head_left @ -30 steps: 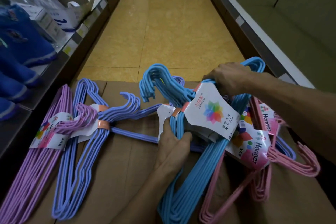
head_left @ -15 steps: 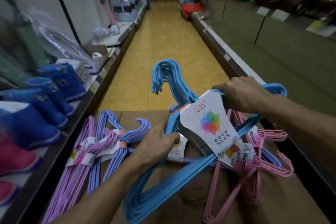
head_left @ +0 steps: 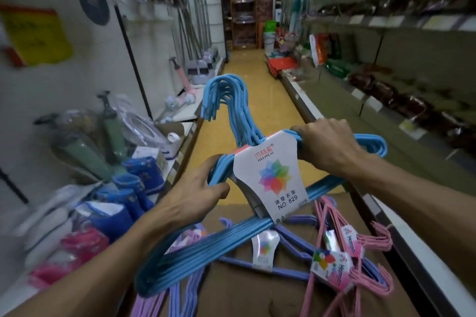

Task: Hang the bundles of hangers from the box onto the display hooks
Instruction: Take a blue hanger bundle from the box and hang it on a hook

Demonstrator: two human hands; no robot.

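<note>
Head view: my left hand (head_left: 198,188) and right hand (head_left: 327,144) both grip the blue hanger bundle (head_left: 231,237), raised above the box (head_left: 244,291); its hooks (head_left: 221,95) point forward, nearer my right hand. No display hooks visible.

Aisle floor (head_left: 247,80) ahead open; shelves (head_left: 386,100) flank both sides; hanger bundles (head_left: 340,260) crowd box (head_left: 244,291) below.

Yellow-floored aisle (head_left: 247,80) between shelves (head_left: 386,26)

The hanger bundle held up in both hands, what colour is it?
Light blue hanger bundle, with a white card label bearing a multicoloured flower; head view.
</note>
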